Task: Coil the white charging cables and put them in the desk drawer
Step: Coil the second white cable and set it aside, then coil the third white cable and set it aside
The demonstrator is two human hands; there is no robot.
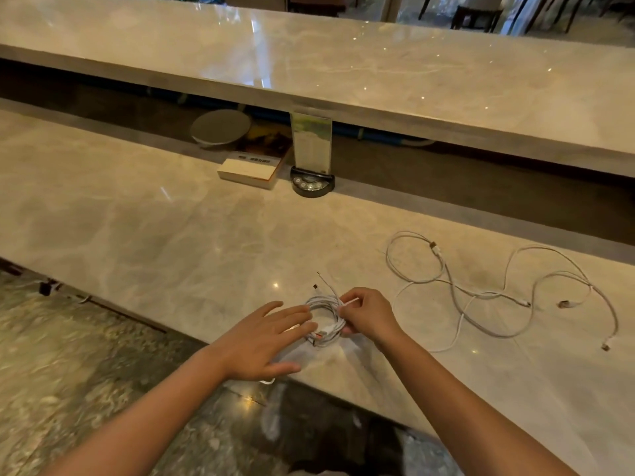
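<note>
A coiled white cable (326, 321) lies near the front edge of the marble desk (154, 218), with two plug ends sticking out behind it. My right hand (367, 316) pinches the coil's right side and a short white end of the cable. My left hand (268, 341) rests flat with fingers spread, its fingertips on the coil's left side. To the right, loose white cables (481, 293) sprawl uncoiled across the desk, several plugs showing. No drawer is in view.
At the back of the desk stand a book (249, 170), a round grey disc (221, 127) and an acrylic sign holder on a black base (312, 156). A raised marble counter (343, 63) overhangs them. Speckled floor lies below the desk's front edge.
</note>
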